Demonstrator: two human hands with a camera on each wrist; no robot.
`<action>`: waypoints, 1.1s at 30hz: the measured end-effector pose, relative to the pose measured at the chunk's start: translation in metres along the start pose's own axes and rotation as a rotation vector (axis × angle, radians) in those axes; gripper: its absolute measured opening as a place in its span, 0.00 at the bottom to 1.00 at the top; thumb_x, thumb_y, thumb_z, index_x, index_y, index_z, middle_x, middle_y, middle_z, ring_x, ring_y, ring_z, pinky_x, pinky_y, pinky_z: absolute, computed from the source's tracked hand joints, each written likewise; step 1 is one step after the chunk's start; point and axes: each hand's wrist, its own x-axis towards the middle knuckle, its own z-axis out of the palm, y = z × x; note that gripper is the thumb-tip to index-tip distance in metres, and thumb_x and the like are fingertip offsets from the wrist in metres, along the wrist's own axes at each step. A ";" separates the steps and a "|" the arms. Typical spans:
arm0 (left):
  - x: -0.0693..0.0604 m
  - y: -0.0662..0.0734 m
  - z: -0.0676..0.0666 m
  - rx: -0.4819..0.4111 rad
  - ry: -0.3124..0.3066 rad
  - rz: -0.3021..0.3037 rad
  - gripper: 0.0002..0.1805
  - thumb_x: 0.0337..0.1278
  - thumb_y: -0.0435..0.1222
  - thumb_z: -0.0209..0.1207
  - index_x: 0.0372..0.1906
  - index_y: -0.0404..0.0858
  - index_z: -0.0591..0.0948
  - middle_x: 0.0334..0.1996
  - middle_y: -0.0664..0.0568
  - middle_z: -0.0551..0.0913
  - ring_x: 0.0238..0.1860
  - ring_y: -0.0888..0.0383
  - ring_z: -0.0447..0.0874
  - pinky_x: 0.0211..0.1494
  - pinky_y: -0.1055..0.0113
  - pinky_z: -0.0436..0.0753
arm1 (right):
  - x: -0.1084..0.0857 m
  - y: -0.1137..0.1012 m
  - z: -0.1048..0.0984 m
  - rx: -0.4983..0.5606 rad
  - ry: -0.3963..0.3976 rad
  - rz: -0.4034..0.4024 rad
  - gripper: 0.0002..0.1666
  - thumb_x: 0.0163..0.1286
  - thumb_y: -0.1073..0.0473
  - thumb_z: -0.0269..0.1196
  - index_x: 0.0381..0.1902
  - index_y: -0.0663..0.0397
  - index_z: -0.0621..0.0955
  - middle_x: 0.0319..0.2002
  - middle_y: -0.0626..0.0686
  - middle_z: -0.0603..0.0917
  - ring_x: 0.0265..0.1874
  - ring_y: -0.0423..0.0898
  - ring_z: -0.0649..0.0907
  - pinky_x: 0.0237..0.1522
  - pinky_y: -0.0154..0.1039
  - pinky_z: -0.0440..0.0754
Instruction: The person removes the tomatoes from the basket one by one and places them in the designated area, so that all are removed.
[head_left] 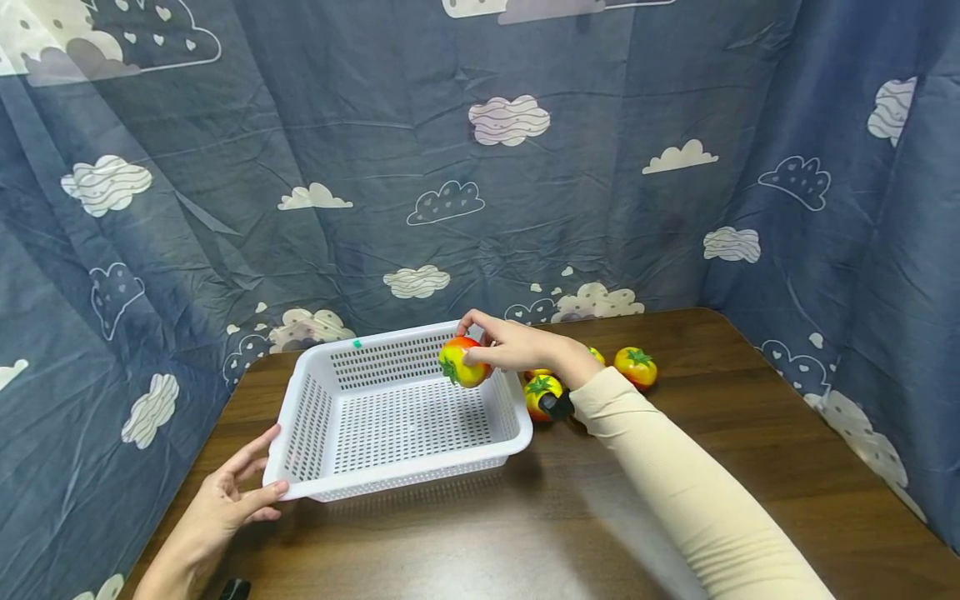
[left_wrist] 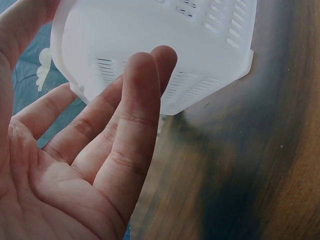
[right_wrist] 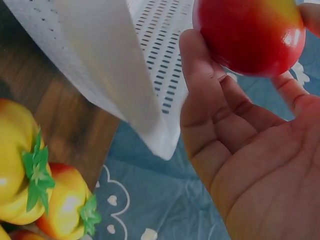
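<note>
Over the right part of a white plastic basket [head_left: 397, 482], my right hand [head_left: 513, 343] holds a red-and-yellow tomato [head_left: 467, 373] with a green leafy top. The right wrist view shows the tomato's glossy red side [right_wrist: 250, 37] between the fingertips and thumb of the right hand [right_wrist: 260, 135]. At the basket's near left corner, my left hand [head_left: 225, 500] grips the rim with thumb and index finger. In the left wrist view, the other fingers of the left hand [left_wrist: 95, 155] extend beside the basket's outer wall [left_wrist: 135, 30]. No tomatoes show inside the basket.
Right of the basket, several more tomatoes lie on the brown wooden table [head_left: 450, 542], one [head_left: 636, 367] farther right and another [head_left: 542, 395] partly behind the right wrist. A dark blue curtain [head_left: 360, 150] with cloud prints hangs behind the table and along its sides.
</note>
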 end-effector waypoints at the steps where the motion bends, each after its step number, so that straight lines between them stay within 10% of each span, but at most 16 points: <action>1: 0.000 0.000 0.000 0.001 -0.001 -0.001 0.43 0.72 0.23 0.61 0.86 0.45 0.60 0.54 0.63 0.89 0.44 0.59 0.93 0.39 0.61 0.92 | -0.002 0.001 -0.001 -0.009 0.009 -0.003 0.25 0.76 0.47 0.59 0.66 0.45 0.70 0.49 0.57 0.84 0.44 0.53 0.86 0.45 0.43 0.87; 11: 0.000 0.000 -0.001 0.003 0.018 -0.021 0.43 0.72 0.23 0.61 0.86 0.45 0.60 0.53 0.63 0.89 0.43 0.58 0.93 0.39 0.61 0.92 | -0.023 0.013 -0.012 0.027 0.050 0.024 0.25 0.76 0.49 0.59 0.67 0.43 0.70 0.42 0.56 0.82 0.30 0.51 0.80 0.31 0.41 0.83; 33: 0.000 -0.002 -0.001 -0.013 0.002 -0.009 0.43 0.73 0.23 0.60 0.86 0.47 0.61 0.53 0.62 0.89 0.43 0.59 0.93 0.39 0.62 0.91 | -0.071 0.047 -0.027 0.078 0.193 0.088 0.24 0.78 0.52 0.60 0.67 0.50 0.69 0.53 0.60 0.86 0.49 0.51 0.85 0.55 0.52 0.86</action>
